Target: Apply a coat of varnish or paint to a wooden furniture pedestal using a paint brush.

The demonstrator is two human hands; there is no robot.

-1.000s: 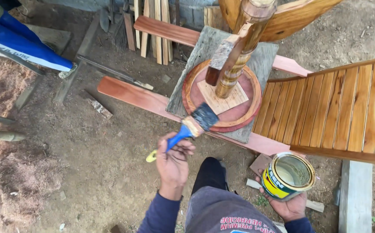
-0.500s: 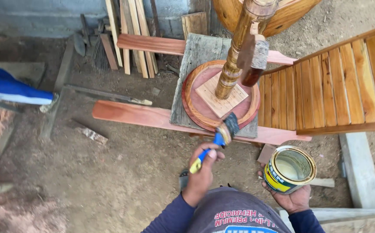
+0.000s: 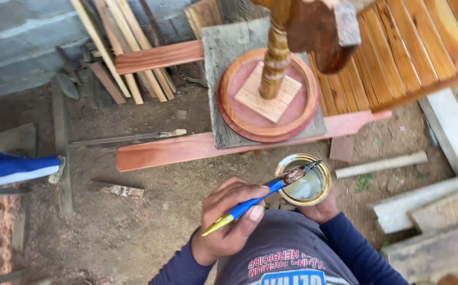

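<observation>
My left hand [image 3: 229, 219] grips a paintbrush with a blue and yellow handle [image 3: 250, 203]; its bristle end rests over the rim of an open tin can [image 3: 303, 180] holding pale liquid. My right hand [image 3: 321, 208] holds that can from underneath, mostly hidden by it. Just beyond the can stands a round reddish wooden base [image 3: 268, 100] with a square light block and a turned wooden post [image 3: 275, 50] rising from it, set on a grey board [image 3: 223, 63].
A reddish plank [image 3: 187, 149] lies across the dirt under the grey board. Slatted varnished wood [image 3: 413, 47] lies at the right, loose sticks [image 3: 129, 58] lean on a block wall at the back, pale boards [image 3: 440, 206] are at the right, and a blue object [image 3: 12, 168] is at the left.
My left hand pulled the brush back from the round wooden base and brought its bristles to the can. The view shifted so the base sits higher in the frame.
</observation>
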